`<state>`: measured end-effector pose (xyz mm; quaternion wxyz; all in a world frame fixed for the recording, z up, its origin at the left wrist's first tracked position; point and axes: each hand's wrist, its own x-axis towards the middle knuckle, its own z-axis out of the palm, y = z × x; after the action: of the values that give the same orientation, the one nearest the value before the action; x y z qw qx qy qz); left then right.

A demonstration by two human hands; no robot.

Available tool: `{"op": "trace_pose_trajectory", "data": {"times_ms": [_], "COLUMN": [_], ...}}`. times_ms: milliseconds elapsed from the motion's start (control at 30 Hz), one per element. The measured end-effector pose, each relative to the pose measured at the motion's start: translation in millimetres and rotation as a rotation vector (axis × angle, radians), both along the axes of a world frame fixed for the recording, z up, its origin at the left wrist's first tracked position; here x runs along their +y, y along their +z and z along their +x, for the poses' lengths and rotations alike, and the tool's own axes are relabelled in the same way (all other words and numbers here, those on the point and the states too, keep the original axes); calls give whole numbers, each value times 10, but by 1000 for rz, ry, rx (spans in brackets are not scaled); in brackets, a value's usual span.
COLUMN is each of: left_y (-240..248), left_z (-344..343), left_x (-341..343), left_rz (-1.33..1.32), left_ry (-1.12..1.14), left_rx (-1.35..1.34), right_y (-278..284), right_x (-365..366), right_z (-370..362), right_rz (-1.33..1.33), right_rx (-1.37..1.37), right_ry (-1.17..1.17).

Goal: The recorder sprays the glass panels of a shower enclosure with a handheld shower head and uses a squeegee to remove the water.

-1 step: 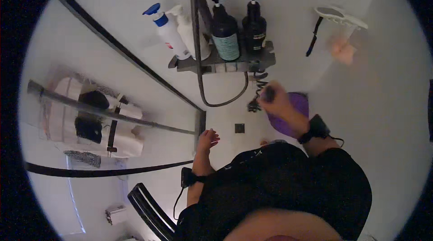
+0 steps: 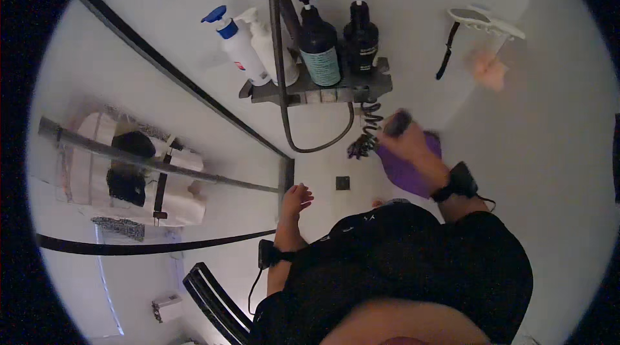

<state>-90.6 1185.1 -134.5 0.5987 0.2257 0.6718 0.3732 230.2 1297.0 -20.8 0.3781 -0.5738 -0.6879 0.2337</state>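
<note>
— What has the right hand (image 2: 408, 145) got?

— Its fingers are curled shut around a small dark object (image 2: 397, 123), blurred, so its make is hard to tell; a soft purple cloth (image 2: 413, 171) lies under the hand and wrist, against the pale smooth shower wall; a dark band with a boxy device sits on the wrist.

— And the other one?

— The left hand (image 2: 296, 202) is empty, fingers spread loose and open, resting near the dark edge of the glass panel (image 2: 287, 174); it too has a dark wrist strap.

— Where is the held thing, relative to the rack?

— Just below the right end of the dark metal shelf (image 2: 323, 92), beside a coiled springy cord (image 2: 368, 129) that hangs from it; a thin looped hose (image 2: 310, 145) droops under the shelf.

— What stands on that shelf?

— Two dark glossy pump bottles (image 2: 339, 41), side by side; left of them a white spray bottle (image 2: 268, 45) and a white bottle with a blue trigger top (image 2: 237, 45); all smooth plastic.

— Anything to the right?

— A white plastic hook (image 2: 487, 21) on the wall, a black strap and a peach-coloured soft sponge (image 2: 489, 69) hanging from it.
</note>
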Motion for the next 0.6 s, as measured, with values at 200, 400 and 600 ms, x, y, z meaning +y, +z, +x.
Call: {"op": "trace_pose_trajectory", "data": {"times_ms": [200, 400, 600], "left_y": [41, 256, 164], "left_z": [118, 337, 343], "left_x": [126, 215, 87], "left_rz": [46, 52, 10], "left_ry": [-72, -172, -185], "left_rx": [-21, -12, -15], "right_y": [742, 1216, 1374], "right_x": [398, 878, 931], "right_z": [792, 552, 400], "right_rz": [-198, 71, -80], "right_rx": [425, 151, 25], "right_ry": [-195, -35, 86]}}
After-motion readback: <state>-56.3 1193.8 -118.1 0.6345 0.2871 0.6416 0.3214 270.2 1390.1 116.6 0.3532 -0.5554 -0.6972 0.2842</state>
